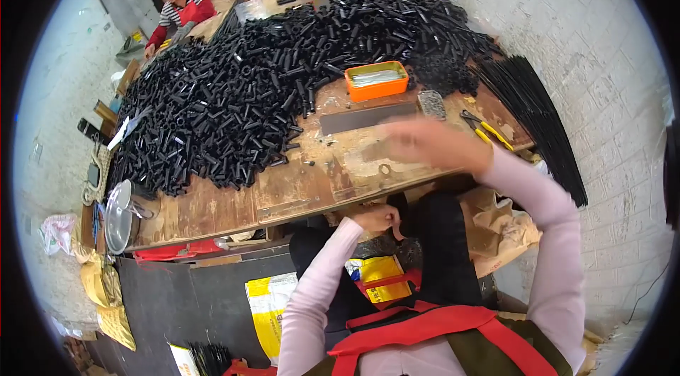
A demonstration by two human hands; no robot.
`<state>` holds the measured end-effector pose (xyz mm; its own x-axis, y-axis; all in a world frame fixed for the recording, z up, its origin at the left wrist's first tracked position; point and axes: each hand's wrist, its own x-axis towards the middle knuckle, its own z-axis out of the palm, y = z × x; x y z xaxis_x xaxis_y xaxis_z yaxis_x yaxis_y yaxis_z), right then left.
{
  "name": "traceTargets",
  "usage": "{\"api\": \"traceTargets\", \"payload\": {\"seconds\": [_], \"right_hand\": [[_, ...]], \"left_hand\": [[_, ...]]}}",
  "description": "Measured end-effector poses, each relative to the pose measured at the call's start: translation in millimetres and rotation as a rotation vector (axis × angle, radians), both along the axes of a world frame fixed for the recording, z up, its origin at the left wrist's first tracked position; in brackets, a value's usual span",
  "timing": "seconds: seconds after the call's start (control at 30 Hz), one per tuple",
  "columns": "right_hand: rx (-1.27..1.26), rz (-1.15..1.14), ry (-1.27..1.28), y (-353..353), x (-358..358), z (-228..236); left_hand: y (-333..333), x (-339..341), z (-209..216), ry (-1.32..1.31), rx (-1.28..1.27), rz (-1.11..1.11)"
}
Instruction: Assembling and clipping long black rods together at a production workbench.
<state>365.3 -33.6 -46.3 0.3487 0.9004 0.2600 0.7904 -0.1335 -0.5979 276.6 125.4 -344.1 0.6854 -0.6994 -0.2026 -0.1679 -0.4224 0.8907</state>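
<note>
My right hand (432,143) is above the near part of the wooden table (290,192). It is smeared by motion, so its fingers and anything in them cannot be made out. Just beyond it lies a flat grey metal strip (361,119). Below the table's front edge, over my lap, is my left hand (374,218). Its fingers are curled closed, and what they hold, if anything, is hidden. An orange box (377,91) with thin silvery metal pieces stands behind the strip. Next to it sits a small container of tiny grey metal bits (431,104).
A large heap of short black tubes (234,92) covers the table's left and back. At the right lie yellow-handled pliers (489,129) and a bundle of long black rods (535,114). A metal bowl (120,216) sits at the left corner. Another person (185,7) works beyond the heap.
</note>
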Motion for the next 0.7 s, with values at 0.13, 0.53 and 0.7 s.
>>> {"api": "traceTargets", "payload": {"seconds": [0.13,0.53,0.7], "right_hand": [[-0.026,-0.39,-0.648,42.3,169.8,-15.3],[-0.268,-0.856,0.286,154.4,272.3,-47.2],[-0.13,-0.807,0.289,175.3,267.7,-57.5]], "left_hand": [[-32.2,6.7,-15.1,-1.068,0.016,0.756],[-41.0,16.3,7.8,0.966,-1.698,1.118],[-36.9,18.6,5.1,0.882,-1.511,1.033]]}}
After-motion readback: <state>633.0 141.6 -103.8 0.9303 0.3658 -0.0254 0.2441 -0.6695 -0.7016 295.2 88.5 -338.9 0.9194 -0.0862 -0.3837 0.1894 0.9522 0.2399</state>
